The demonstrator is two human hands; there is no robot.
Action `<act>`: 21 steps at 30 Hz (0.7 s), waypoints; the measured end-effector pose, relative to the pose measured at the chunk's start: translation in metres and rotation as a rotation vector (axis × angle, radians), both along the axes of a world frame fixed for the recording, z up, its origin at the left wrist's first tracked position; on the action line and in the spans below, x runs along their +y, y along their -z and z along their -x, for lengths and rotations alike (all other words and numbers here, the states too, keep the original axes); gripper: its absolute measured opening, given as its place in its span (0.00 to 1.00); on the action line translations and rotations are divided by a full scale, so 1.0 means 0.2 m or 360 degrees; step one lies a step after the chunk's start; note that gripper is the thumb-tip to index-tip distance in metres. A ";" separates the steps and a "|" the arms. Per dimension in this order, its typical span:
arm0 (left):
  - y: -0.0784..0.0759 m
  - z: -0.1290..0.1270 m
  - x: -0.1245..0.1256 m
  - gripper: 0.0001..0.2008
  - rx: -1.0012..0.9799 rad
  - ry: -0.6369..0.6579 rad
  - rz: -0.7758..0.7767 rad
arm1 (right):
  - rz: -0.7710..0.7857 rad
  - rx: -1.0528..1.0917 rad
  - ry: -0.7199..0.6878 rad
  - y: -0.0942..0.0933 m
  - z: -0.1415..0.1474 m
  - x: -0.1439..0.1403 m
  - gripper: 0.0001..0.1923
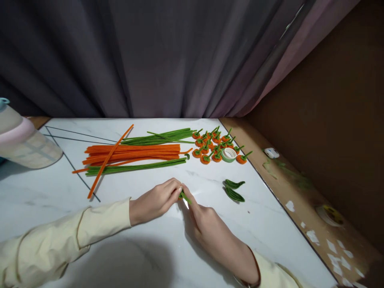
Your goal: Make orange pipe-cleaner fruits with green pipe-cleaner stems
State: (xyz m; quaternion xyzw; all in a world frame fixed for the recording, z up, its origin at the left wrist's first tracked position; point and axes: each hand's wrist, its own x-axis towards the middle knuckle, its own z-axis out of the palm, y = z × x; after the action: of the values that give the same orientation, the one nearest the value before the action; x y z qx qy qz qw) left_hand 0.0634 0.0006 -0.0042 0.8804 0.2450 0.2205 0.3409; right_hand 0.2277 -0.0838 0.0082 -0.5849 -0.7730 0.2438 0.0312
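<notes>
My left hand (160, 200) pinches a small orange-and-green pipe-cleaner piece (186, 197), mostly hidden by the fingers; a green end sticks out to the right. Meeting it there, my right hand (207, 218) is closed with its fingertips on the same piece. Beyond the hands lie a bundle of orange pipe cleaners (138, 154), a green bundle behind it (162, 137) and a thinner green bundle in front (141, 166). At the back right stand several finished orange pumpkins with green stems (205, 159). Two green leaf shapes (235, 194) rest to the right of my hands.
A roll of tape (229, 155) sits among the pumpkins. A large pale tumbler (28, 140) stands at the left. Along the right, past the white tabletop's edge, a brown surface holds a small white case (271, 153), paper scraps (312, 237) and another roll (329, 215).
</notes>
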 end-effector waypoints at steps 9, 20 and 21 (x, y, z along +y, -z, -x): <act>-0.02 -0.01 -0.01 0.11 -0.0075 -0.0135 0.0221 | -0.0061 -0.0075 -0.0026 -0.02 -0.01 0.00 0.39; -0.03 -0.03 -0.01 0.12 -0.0035 -0.0213 0.0304 | -0.0117 -0.0354 -0.0155 -0.01 0.00 -0.02 0.38; -0.04 -0.03 -0.01 0.12 -0.0031 -0.0222 0.0306 | -0.0124 -0.0331 -0.0160 -0.01 -0.01 -0.01 0.38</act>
State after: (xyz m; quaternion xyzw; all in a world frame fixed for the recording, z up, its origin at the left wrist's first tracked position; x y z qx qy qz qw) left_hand 0.0688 -0.0010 0.0030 0.8222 0.3225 0.2277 0.4100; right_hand 0.2290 -0.0867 0.0103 -0.5659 -0.8093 0.1528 -0.0389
